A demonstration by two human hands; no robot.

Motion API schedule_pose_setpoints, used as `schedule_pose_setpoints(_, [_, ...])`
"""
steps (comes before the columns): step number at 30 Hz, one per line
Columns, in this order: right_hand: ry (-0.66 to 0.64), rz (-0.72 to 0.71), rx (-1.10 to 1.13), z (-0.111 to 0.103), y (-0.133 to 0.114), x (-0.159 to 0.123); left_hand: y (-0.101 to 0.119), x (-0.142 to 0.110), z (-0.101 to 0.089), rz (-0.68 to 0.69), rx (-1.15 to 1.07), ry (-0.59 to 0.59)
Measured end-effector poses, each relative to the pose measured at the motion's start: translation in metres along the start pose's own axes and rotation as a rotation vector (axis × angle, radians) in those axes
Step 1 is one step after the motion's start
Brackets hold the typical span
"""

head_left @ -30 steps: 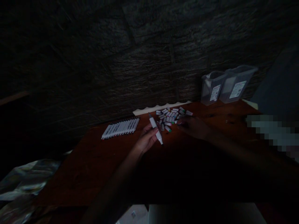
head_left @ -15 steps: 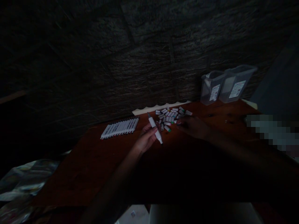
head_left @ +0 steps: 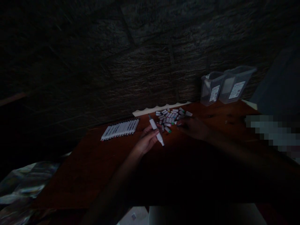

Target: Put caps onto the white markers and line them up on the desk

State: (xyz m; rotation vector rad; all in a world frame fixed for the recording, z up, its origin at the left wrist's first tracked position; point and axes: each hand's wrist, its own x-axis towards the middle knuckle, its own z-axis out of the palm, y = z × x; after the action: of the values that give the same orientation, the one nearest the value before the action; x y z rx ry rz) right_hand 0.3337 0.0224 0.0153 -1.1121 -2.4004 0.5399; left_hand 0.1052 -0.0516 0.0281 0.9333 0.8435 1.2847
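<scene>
Holding white marker [head_left: 153, 124] in left hand [head_left: 147, 139], between marker row [head_left: 120, 128] and loose caps [head_left: 170, 119]; cannot tell grip of right hand [head_left: 193, 127], just beside them, with containers [head_left: 228, 89] beyond

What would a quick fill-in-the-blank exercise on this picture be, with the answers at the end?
1. The left hand holds a single marker, mostly ____ in colour.
2. In the picture, the pile of caps lies to the ____ of the row of markers.
3. Of that row and that pile, the right hand is nearer the ____.
4. The clear plastic containers by the wall number ____.

Missing words: white; right; pile; two.
</scene>
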Motion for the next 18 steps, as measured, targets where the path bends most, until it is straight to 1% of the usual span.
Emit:
schedule_pose_setpoints(3, [-0.014, 0.002, 0.007, 0.0003, 0.0004, 0.0003, -0.0008, 0.0002, -0.0005, -0.010, 0.034, -0.028])
schedule_pose_setpoints(6, [0.014, -0.005, 0.001, 0.0005, 0.0007, 0.0005, -0.0022, 0.0007, -0.0034, -0.049, 0.070, -0.106])
schedule_pose_setpoints(8, [0.025, -0.012, -0.005, 0.0003, 0.0006, 0.0005, -0.0028, 0.0004, -0.0053, -0.086, 0.108, -0.162])
schedule_pose_setpoints(10, [0.003, -0.019, -0.004, -0.0003, 0.0003, 0.0005, -0.0026, -0.0008, -0.0059, -0.130, 0.168, -0.200])
schedule_pose_setpoints(14, [-0.004, -0.012, 0.010, -0.0016, -0.0010, 0.0003, -0.0006, -0.0047, -0.0027, -0.228, 0.301, -0.265])
schedule_pose_setpoints(18, [-0.022, -0.026, 0.006, -0.0025, -0.0021, 0.0000, -0.0006, -0.0059, 0.0001, -0.262, 0.344, -0.285])
